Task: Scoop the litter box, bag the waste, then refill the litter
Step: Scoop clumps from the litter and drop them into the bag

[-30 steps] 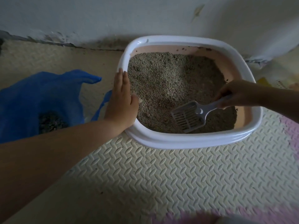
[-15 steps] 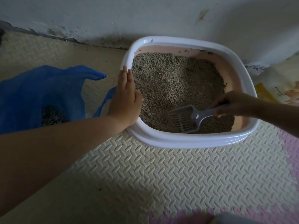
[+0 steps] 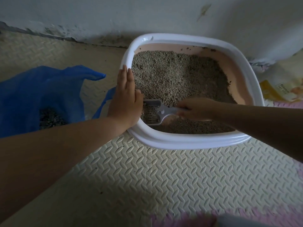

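Note:
A white-rimmed litter box [image 3: 193, 142] with pink inner walls stands against the wall, holding grey-brown litter [image 3: 173, 76]. My left hand [image 3: 125, 99] lies flat with straight fingers on the box's left rim. My right hand [image 3: 195, 108] grips the handle of a grey slotted scoop [image 3: 153, 112], whose head sits low in the litter at the box's front left corner, close to my left thumb. A blue plastic bag [image 3: 41, 94] lies open on the floor to the left, with dark scooped waste [image 3: 49, 117] inside.
A cream and yellow litter package [image 3: 282, 86] lies right of the box by the wall. The floor is cream textured foam mat [image 3: 164, 177] with pink tiles [image 3: 180, 218] at the near edge. The wall [image 3: 147, 17] runs directly behind the box.
My right hand has drawn the scoop leftward across the front of the box, from the right side to the front left corner. My left hand stays on the rim.

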Motion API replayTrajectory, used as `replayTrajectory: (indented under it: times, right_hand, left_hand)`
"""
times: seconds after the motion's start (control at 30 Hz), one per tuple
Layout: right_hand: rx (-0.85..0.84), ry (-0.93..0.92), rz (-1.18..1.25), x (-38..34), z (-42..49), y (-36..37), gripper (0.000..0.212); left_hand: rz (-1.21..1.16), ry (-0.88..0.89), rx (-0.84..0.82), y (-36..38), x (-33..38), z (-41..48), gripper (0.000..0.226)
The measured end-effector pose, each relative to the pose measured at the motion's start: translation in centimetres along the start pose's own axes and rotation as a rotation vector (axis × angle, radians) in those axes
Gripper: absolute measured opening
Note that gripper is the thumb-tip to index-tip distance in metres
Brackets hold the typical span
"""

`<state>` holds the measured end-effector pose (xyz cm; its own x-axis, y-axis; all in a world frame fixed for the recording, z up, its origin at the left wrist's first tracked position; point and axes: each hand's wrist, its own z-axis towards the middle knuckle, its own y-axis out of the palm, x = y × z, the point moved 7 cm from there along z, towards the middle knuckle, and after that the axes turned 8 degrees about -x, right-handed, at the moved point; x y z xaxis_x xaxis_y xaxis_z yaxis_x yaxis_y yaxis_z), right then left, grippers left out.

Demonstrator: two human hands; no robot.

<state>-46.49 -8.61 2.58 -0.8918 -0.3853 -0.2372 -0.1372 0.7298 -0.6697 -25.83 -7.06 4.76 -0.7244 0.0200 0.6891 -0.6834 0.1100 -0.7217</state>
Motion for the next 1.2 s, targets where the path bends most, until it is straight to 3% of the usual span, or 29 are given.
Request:
replayTrajectory:
  times: [0.13,0.4,0.77,0.9,1.07,1.2]
  right_hand:
    - [0.037,0.035,-0.199,-0.7,0.8,0.6,0.021]
    - [0.096,-0.003,0.133,0.8,-0.7,0.9,0.021]
    - [0.181,0.065,0.1,4.8,-4.1,0.0,0.015]
    - [0.233,0.089,0.132,5.6,-5.1,-0.9,0.017]
    - [0.174,0.09,0.02,5.5,-5.3,-0.7,0.016]
    - [0.089,0.102,-0.084,5.0,-5.3,0.2,0.016]
  left_hand:
    - [0.001,0.001,-0.003,0.0,0.2,-0.1,0.058]
    - [0.01,-0.007,-0.024,0.1,-0.1,0.0,0.058]
    - [0.058,0.034,-0.085,0.0,-0.2,0.0,0.065]
    - [0.147,0.083,-0.173,-0.6,-0.9,0.0,0.07]
    - [0.397,0.211,-0.248,-1.8,-1.8,0.5,0.076]
    - [0.468,0.218,-0.294,-1.8,-1.9,0.8,0.082]
